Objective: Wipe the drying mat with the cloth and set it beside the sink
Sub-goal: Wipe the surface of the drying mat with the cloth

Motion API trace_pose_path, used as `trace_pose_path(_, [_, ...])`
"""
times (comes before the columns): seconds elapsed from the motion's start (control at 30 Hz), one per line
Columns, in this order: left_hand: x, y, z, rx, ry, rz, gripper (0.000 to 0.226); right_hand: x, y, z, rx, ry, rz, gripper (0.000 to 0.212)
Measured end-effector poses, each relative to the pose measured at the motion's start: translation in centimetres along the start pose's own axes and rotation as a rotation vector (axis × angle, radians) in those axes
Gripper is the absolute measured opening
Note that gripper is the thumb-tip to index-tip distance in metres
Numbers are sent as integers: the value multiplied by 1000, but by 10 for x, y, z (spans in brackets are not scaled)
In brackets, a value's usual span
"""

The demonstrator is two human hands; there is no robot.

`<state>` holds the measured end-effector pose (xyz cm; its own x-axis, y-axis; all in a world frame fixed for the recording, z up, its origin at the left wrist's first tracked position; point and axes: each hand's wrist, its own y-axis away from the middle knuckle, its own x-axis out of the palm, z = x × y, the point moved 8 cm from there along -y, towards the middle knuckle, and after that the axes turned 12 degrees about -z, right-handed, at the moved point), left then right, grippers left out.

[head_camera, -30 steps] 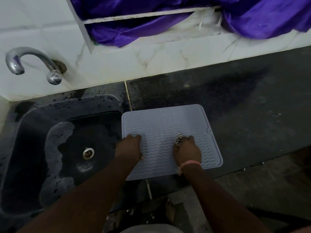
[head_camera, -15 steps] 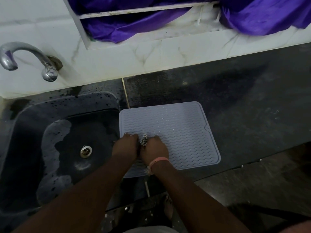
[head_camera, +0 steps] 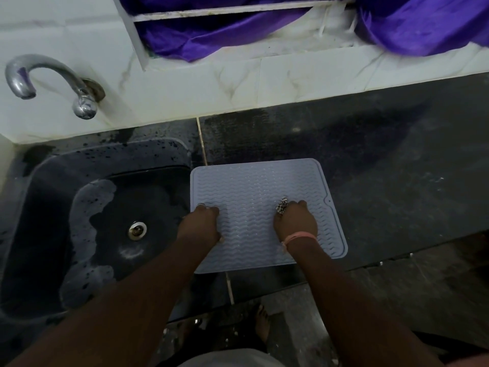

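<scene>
A pale grey ribbed drying mat (head_camera: 254, 186) lies flat on the dark counter, its left edge at the rim of the sink (head_camera: 53, 181). My left hand (head_camera: 201, 223) rests on the mat's left edge with curled fingers, holding it down. My right hand (head_camera: 296, 223) sits on the mat's right half and grips a small patterned cloth (head_camera: 281, 205); only a scrap of it shows past the knuckles.
A metal tap (head_camera: 53, 80) juts from the white tiled wall over the sink, whose drain (head_camera: 137, 230) has foam patches around it. Purple fabric (head_camera: 211, 41) hangs on the ledge behind. Dark counter (head_camera: 397, 168) stretches right of the mat. A bare foot (head_camera: 262, 324) shows below.
My right hand swept with the cloth leftward to meet the left hand, then back right across the mat. My left hand stayed on the mat's left edge.
</scene>
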<state>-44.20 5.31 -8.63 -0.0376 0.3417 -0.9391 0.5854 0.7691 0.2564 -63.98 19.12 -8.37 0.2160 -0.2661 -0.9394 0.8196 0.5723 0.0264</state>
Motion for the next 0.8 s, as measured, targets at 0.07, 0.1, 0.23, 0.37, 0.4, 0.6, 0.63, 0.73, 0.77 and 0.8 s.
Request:
trace_pose_path(0.07, [0,0,1,1,4,-4,68,1,-4,5,7,-7,12,23])
trace_pose_path(0.1, [0,0,1,-1,7,-5,69,2,-6,6,8,-10,20,23])
trace_pose_path(0.23, [-1,-1,2,-8,14,-15,69,10,-4,16,-8,-49,22,22])
trace_pose_path(0.37, [-1,0,4,-5,38,-36,67,16,8,32,-40,-86,10,22])
trace_pose_path(0.4, [-1,1,5,-5,45,-44,66,18,11,35,-37,-100,9,23])
trace_pose_path(0.6, [0,2,8,-16,91,-77,72,29,22,59,-97,-131,7,29])
trace_pose_path(0.63, [0,2,9,-13,89,-81,73,30,23,62,-100,-137,5,29])
trace_pose_path(0.73, [0,2,11,-8,73,-104,73,33,26,72,-122,-137,4,28])
trace_pose_path(0.77, [0,2,11,-5,70,-115,72,34,28,76,-132,-141,5,27])
trace_pose_path(0.8, [1,2,12,-7,70,-124,71,35,30,80,-143,-147,9,27])
